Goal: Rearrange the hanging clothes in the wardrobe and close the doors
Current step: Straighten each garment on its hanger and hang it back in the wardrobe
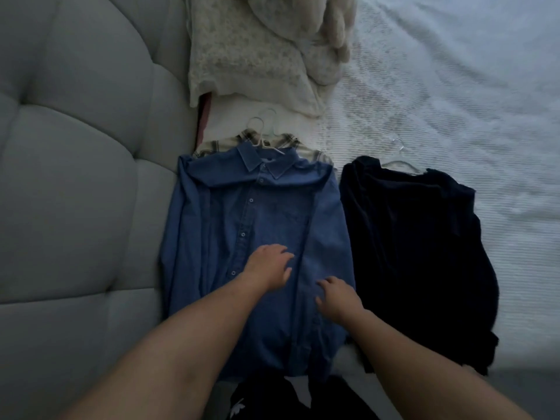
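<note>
White bedding (439,86) carries your clothes: both grips, left hand (268,263) and right hand (338,297), lie open-fingered on the blue shirt (242,213) (likely smoothing it), its hanger (262,137) beyond them, dark garment (418,244) rightward.

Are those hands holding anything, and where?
Nothing is held. The left hand and right hand rest with loose fingers on the front of the blue shirt.

We reach both bare arms forward, left hand (268,266) and right hand (338,295) palm-down, fingers loosely spread.
</note>
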